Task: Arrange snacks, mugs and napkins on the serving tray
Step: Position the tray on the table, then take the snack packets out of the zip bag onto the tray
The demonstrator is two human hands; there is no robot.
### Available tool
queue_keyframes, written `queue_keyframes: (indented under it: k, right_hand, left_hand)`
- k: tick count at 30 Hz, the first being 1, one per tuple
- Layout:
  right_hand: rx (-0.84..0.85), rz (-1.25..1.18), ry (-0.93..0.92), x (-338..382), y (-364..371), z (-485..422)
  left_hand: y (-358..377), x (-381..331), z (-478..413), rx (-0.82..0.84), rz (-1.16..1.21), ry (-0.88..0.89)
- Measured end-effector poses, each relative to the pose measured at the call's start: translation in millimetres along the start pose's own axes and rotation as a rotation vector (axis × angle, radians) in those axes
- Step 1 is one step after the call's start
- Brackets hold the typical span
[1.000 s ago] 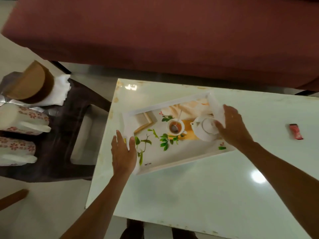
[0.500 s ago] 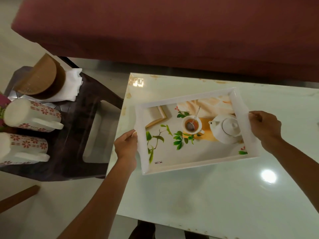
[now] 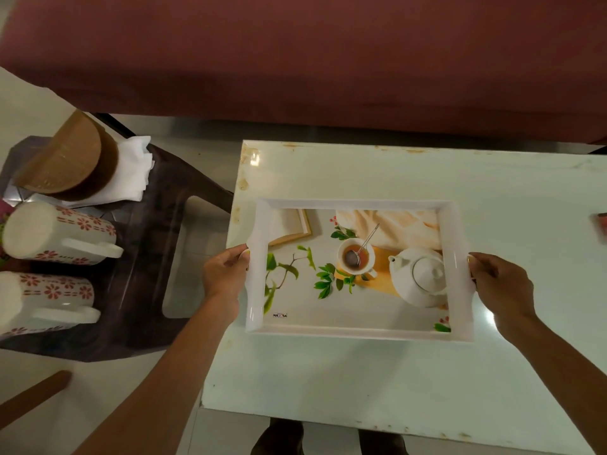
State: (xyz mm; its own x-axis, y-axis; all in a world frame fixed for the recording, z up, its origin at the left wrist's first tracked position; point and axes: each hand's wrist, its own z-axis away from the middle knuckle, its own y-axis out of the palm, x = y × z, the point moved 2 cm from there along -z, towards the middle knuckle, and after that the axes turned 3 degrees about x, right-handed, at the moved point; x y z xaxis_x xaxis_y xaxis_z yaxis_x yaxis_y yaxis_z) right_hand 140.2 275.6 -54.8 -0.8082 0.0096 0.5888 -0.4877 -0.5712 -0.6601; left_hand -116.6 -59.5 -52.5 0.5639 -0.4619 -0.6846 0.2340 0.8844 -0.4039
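The tray (image 3: 358,203) is a white rectangle with a raised rim all the way round. Its flat inside has a picture printed on it. The picture shows a white teapot, a cup of brown tea with a little metal strainer in it, green leafy twigs, tiny red berries, a pale cloth and the corner of a book. Nothing real lies in the tray.

A small sticker (image 3: 280,315) sits in the near left corner of the picture. It has dark letters that start with "NA" and end with "SA". The middle is too small to read.

The left hand (image 3: 225,277) grips the left short side of the tray, with the fingers curled round the edge. The right hand (image 3: 499,284) grips the right short side the same way.

The tray is over the left part of the shiny white desk (image 3: 361,382). I cannot tell if it rests on the desk or is lifted a little.

To the left of the desk is a dark chair (image 3: 147,290). On it are two white mugs (image 3: 62,233) with red flowers, a brown tub (image 3: 65,159) and a pile of white napkins (image 3: 133,177) under the tub. A small red thing (image 3: 601,224) lies at the far right edge of the desk. A dark red couch (image 3: 295,54) is behind the desk.
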Motion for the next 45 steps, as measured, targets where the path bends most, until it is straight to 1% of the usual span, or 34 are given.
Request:
queue_keyframes:
  k: [6,17,21,24,26,29,32,35,36,38,41,43,45]
  right_hand:
    - [-0.013,-0.033,0.065,-12,8,8]
    - [-0.04,0.049,0.032,-8,11,16]
    - [-0.104,0.194,-0.152,1,9,26]
    - [-0.121,0.231,-0.295,18,11,40]
    - [-0.085,0.274,-0.36,32,15,48]
    - [0.053,0.251,-0.371,54,21,62]
    - [0.134,0.19,-0.45,89,32,91]
    - [0.189,0.196,-0.584,134,43,128]
    - [0.205,0.199,-0.64,151,48,141]
    - [0.24,0.198,-0.738,188,56,168]
    - [0.296,0.199,-0.896,245,72,208]
    - [0.328,0.2,-0.984,285,85,237]
    - [0.366,0.211,-1.061,318,100,264]
  left_hand:
    - [2,6,-6,0.034,-0.006,-0.012]
    - [2,12,-13,0.068,-0.04,0.007]
    - [-4,13,-2,0.088,-0.019,-0.005]
    - [-15,13,17,0.091,-0.035,0.065]
    - [-28,12,34,0.082,-0.077,0.126]
    - [-50,8,66,0.127,-0.073,0.171]
    - [-79,-5,105,0.215,0.027,0.195]
    - [-114,-26,142,0.231,0.125,0.263]
    - [-130,-34,153,0.203,0.149,0.304]
    - [-165,-51,171,0.093,0.163,0.415]
    - [-222,-78,187,-0.18,0.094,0.573]
    - [-262,-95,193,-0.396,-0.015,0.682]
    - [-295,-111,193,-0.579,-0.195,0.788]
